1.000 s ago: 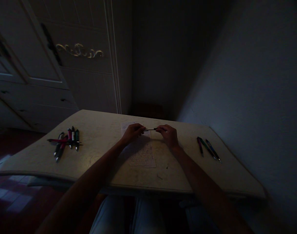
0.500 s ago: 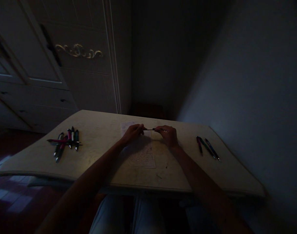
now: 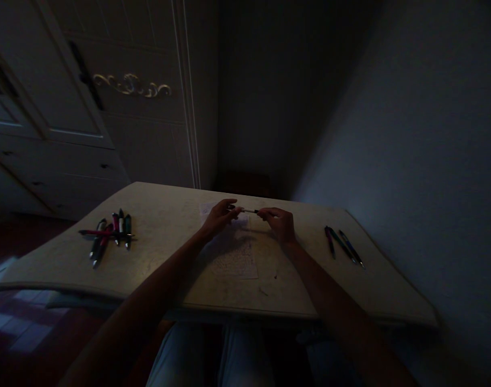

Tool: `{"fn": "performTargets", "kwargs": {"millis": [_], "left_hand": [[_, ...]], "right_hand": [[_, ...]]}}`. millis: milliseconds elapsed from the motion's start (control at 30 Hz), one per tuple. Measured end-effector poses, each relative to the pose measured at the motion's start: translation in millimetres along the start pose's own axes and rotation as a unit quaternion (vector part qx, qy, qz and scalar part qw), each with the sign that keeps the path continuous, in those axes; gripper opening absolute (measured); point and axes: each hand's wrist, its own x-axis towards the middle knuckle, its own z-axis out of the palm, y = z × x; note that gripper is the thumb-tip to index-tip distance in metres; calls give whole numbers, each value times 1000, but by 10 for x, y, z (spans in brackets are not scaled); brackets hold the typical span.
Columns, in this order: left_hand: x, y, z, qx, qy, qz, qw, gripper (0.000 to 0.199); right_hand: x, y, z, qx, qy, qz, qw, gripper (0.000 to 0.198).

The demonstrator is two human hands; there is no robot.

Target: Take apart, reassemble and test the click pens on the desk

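A slim pen (image 3: 250, 210) with a pale barrel and dark ends is held level above the tabletop, stretched between my two hands. My right hand (image 3: 280, 223) pinches its dark right end between thumb and fingers. At the other end, the fingertips of my left hand (image 3: 219, 219) touch the pen, with the index finger lifted a little away from the thumb. The small parts at that tip are too dark to make out. Beneath my hands lies a sheet of paper (image 3: 235, 260) covered in writing, partly hidden by my left hand and forearm.
On the left of the pale table (image 3: 160, 258) several pens (image 3: 104, 235) lie in a crossed pile. Toward the right edge rest 3 pens (image 3: 342, 244) side by side. A cabinet (image 3: 157, 145) stands behind at left, and a wall (image 3: 423, 161) borders the right.
My left hand has loosened its fingers, the index finger rising off the pen's left end. The pen has shifted slightly upward. My right hand keeps its pinch.
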Motion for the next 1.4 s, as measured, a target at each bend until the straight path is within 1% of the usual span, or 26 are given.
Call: {"fn": "performTargets", "kwargs": {"millis": [33,100,167,233,333,467,567,633,767,867,933,1000,1100,1167,1233,1300,1400], "left_hand": [[-1,-3,5,12,-4,-12,1000,51],[-4,-9,6,33,-15,-22,999,54],[-6,-16,-2,30,-21,-13,999,53],[-4,-30,-15,18,-21,4,1000,45],[8,-63,-31,32,-13,26,999,37],[18,-96,-31,54,18,49,997,26],[7,-86,-21,63,23,65,996,22],[-2,-74,-18,62,22,70,995,21],[10,-76,-32,56,38,72,995,22],[44,-108,-57,50,38,65,996,23],[69,-136,-83,44,34,56,997,23],[90,-164,-114,44,35,45,997,22],[106,-192,-154,49,50,31,997,23],[106,-199,-170,54,62,25,996,23],[104,-197,-178,64,71,22,995,24],[102,-191,-181,75,72,22,994,25],[103,-189,-183,78,72,23,994,25]], "right_hand": [[4,4,0,-4,3,-9,1000,17],[14,13,2,-16,9,-24,1000,14],[22,27,7,-22,11,-32,999,12],[26,45,15,-21,4,-31,999,13],[17,60,26,-13,-21,-12,1000,16],[-8,40,29,-11,-50,32,998,22],[-21,13,29,-17,-63,67,996,25],[-25,3,36,-21,-71,75,994,29],[-33,1,72,-35,-99,42,994,37],[-20,10,83,-37,-114,-11,993,41],[13,37,45,-43,-94,-42,994,44],[68,98,-40,-60,-37,-49,996,48],[159,262,-219,-133,72,-24,988,47],[190,392,-314,-200,97,-4,975,38],[184,501,-354,-246,77,20,966,28],[153,562,-344,-267,36,38,962,22],[106,566,-303,-277,-35,33,960,11]]}}
